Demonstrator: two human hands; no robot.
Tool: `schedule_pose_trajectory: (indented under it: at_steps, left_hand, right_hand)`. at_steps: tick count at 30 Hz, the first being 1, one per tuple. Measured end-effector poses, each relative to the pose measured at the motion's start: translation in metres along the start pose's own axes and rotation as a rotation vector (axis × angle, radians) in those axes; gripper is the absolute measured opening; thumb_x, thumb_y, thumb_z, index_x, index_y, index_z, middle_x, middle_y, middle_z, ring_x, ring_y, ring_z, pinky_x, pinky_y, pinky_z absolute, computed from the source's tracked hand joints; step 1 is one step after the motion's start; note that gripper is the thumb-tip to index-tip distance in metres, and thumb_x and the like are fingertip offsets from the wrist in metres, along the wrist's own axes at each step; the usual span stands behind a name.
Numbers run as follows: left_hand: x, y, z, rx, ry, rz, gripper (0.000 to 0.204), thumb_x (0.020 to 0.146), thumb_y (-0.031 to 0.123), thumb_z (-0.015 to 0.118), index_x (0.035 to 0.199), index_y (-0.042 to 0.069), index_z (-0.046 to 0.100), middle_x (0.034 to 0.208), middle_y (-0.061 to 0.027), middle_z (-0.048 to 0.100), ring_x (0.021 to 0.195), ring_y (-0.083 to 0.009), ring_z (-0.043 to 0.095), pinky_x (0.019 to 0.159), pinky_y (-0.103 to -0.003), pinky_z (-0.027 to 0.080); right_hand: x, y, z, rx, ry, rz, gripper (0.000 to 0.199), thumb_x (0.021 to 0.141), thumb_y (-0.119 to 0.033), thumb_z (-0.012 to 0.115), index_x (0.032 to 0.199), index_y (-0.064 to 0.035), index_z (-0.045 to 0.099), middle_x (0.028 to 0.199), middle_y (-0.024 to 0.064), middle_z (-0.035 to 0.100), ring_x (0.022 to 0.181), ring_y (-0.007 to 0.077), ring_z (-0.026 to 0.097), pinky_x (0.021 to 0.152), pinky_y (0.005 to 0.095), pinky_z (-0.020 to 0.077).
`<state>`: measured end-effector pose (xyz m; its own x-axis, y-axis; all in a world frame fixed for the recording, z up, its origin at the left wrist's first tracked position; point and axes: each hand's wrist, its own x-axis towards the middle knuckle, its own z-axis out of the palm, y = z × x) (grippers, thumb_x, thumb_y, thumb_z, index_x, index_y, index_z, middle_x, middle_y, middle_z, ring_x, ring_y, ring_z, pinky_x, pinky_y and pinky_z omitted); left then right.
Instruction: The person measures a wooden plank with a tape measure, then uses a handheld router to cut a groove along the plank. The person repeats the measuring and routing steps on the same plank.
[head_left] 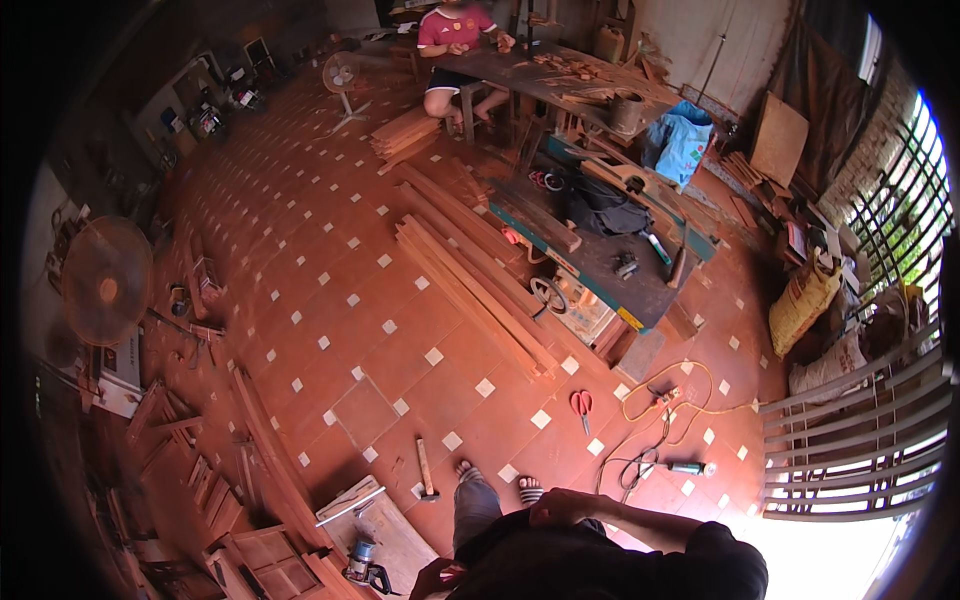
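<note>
My right hand (562, 507) is held against the front of my dark clothing, with its fingers curled in. Whatever it may hold is hidden. Low in the picture my left hand (434, 578) shows only in part beside my body, a small pale and reddish patch next to it; its fingers cannot be made out. Close to that hand, a router (364, 556) with a bluish motor rests by a light board (400, 535). A hammer (425, 470) lies on the tiles before my feet. Red-handled scissors (581, 410) lie farther ahead, apart from both hands.
A corded power tool (690, 468) and a yellow cord (713, 385) lie at right. Long planks (470, 285) stretch beside a table saw (640, 290). Wooden frames (270, 560) crowd the left, near a fan (108, 280). A person (458, 35) sits at a far table (500, 70).
</note>
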<state>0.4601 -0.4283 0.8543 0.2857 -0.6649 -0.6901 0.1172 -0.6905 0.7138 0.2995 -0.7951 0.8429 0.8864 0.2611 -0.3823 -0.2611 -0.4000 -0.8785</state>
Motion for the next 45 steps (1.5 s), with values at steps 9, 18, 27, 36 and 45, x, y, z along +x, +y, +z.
schedule_pose_trajectory:
  at_steps: [9,18,27,36,45]
  left_hand:
    - [0.072,0.012,-0.106,-0.418,0.293,-0.007,0.026,0.096,0.012,0.069,0.12,0.0,0.069,0.116,-0.0154,0.074,0.1,-0.0234,0.071,0.093,-0.036,0.057]
    - [0.145,0.055,-0.281,-0.608,0.426,0.067,0.027,0.095,0.01,0.071,0.119,0.0,0.068,0.114,-0.0159,0.074,0.099,-0.0234,0.072,0.092,-0.036,0.058]
    - [0.201,0.08,-0.411,-0.761,0.576,0.136,0.028,0.093,0.009,0.073,0.118,-0.001,0.067,0.113,-0.0163,0.074,0.098,-0.0233,0.072,0.09,-0.036,0.059]
    - [0.279,0.113,-0.507,-0.935,0.688,0.099,0.029,0.092,0.007,0.075,0.117,-0.002,0.066,0.111,-0.0168,0.074,0.097,-0.0233,0.073,0.089,-0.035,0.06]
    - [0.317,0.146,-0.546,-1.271,0.94,0.177,0.031,0.09,0.006,0.078,0.116,-0.003,0.065,0.11,-0.0173,0.074,0.096,-0.0232,0.073,0.087,-0.035,0.061]
  right_hand:
    - [0.125,-0.039,-0.115,-0.045,-0.009,0.152,0.024,0.094,-0.027,0.056,0.098,-0.0147,0.076,0.108,0.011,0.075,0.101,0.0326,0.07,0.088,0.0427,0.0528]
    - [0.334,-0.112,-0.221,-0.135,-0.158,0.057,0.034,0.098,-0.041,0.065,0.111,-0.0151,0.081,0.107,0.0105,0.079,0.104,0.0281,0.074,0.092,0.0417,0.0556]
    - [0.483,-0.139,-0.289,-0.228,-0.4,-0.039,0.049,0.102,-0.048,0.059,0.099,-0.0041,0.079,0.094,0.0198,0.076,0.092,0.0379,0.072,0.085,0.0488,0.054]
    - [0.696,-0.156,-0.379,-0.363,-0.806,-0.112,0.069,0.105,-0.06,0.051,0.089,0.0017,0.075,0.084,0.0203,0.073,0.077,0.0288,0.068,0.076,0.0457,0.0517]
    - [0.852,-0.252,-0.497,-0.315,-0.964,-0.009,0.086,0.095,-0.077,0.056,0.077,0.0062,0.069,0.073,0.0135,0.067,0.069,0.0203,0.063,0.065,0.0411,0.0484]
